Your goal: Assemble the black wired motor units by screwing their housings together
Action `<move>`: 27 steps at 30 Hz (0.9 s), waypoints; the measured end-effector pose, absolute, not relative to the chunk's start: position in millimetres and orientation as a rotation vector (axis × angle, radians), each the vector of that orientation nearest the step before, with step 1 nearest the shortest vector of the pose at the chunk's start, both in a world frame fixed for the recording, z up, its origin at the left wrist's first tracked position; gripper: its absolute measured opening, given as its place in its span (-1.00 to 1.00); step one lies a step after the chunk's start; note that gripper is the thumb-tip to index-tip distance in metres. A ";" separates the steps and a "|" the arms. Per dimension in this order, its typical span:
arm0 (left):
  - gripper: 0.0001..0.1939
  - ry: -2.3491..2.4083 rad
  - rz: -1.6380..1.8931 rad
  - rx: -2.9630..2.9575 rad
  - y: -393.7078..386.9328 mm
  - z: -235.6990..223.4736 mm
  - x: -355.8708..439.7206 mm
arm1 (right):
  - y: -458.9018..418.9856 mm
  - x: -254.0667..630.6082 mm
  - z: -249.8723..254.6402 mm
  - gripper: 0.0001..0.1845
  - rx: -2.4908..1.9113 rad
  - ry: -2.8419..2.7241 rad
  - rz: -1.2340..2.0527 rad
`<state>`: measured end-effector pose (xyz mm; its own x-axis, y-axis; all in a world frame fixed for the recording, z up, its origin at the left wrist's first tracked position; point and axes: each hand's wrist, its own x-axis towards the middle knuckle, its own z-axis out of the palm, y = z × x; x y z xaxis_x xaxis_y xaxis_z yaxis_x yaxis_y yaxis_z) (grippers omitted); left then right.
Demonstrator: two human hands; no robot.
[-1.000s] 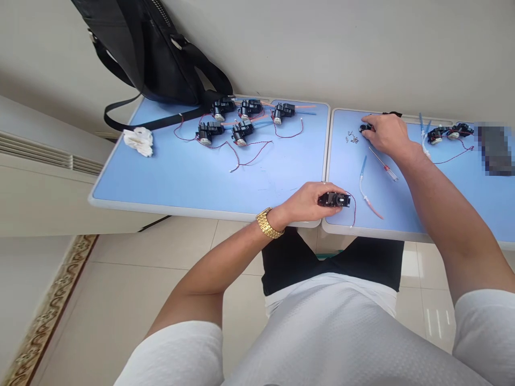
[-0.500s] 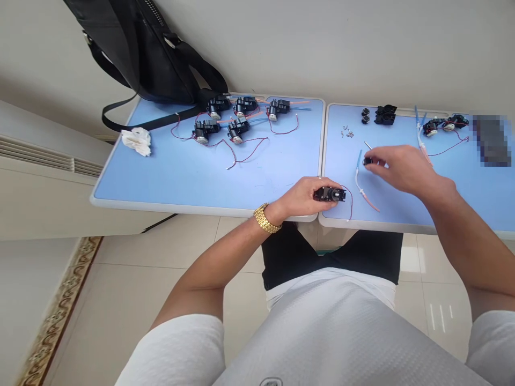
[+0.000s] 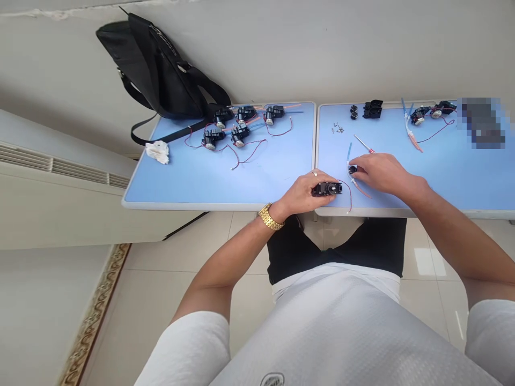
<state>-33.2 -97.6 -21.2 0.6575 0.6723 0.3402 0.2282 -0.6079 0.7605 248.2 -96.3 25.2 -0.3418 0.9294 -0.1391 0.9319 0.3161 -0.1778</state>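
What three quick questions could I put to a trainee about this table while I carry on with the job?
1. Which hand wears the gold watch?
2. True or false: the right hand is holding the red-handled screwdriver.
3. How many wired black motors are on the left table?

Key:
1. The left hand, which is holding a black motor.
2. False: it is holding a small black part, and the screwdriver is lying on the table.
3. Five.
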 end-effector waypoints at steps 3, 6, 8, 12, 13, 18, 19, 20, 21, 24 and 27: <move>-0.68 0.667 0.806 2.157 -101.1 -20.2 -30.5 | -106.2 251.9 28.7 -0.64 1.902 2.491 -0.346; -0.67 0.687 0.799 2.113 -100.4 -20.7 -29.6 | -122.5 250.3 29.4 -0.62 1.998 2.440 -0.339; -0.67 0.679 0.808 2.095 -98.9 -21.3 -28.6 | -133.0 245.2 26.8 -0.62 2.019 2.421 -0.351; -0.68 0.626 0.791 2.119 -97.2 -21.4 -23.5 | -142.6 233.0 18.1 -0.63 2.035 2.416 -0.356; -0.69 0.618 0.779 2.131 -97.1 -21.2 -21.8 | -142.5 230.9 16.1 -0.63 2.042 2.415 -0.349; -0.70 0.615 0.710 2.209 -96.3 -21.4 -13.0 | -138.9 227.8 11.6 -0.64 2.064 2.409 -0.332; -0.71 0.616 0.702 2.226 -95.8 -21.8 -11.6 | -138.7 228.0 11.5 -0.64 2.072 2.409 -0.332; -0.71 0.615 0.700 2.241 -95.3 -22.4 -10.3 | -138.7 228.2 11.4 -0.64 2.082 2.409 -0.332; -0.71 0.613 0.701 2.255 -94.7 -23.0 -9.1 | -138.9 228.3 11.3 -0.65 2.093 2.411 -0.333; -0.71 0.616 0.690 2.292 -92.6 -25.4 -6.7 | -139.3 228.4 10.3 -0.69 2.123 2.424 -0.336; -0.69 0.648 0.670 2.314 -90.7 -27.5 -6.1 | -139.3 228.0 8.2 -0.73 2.149 2.446 -0.336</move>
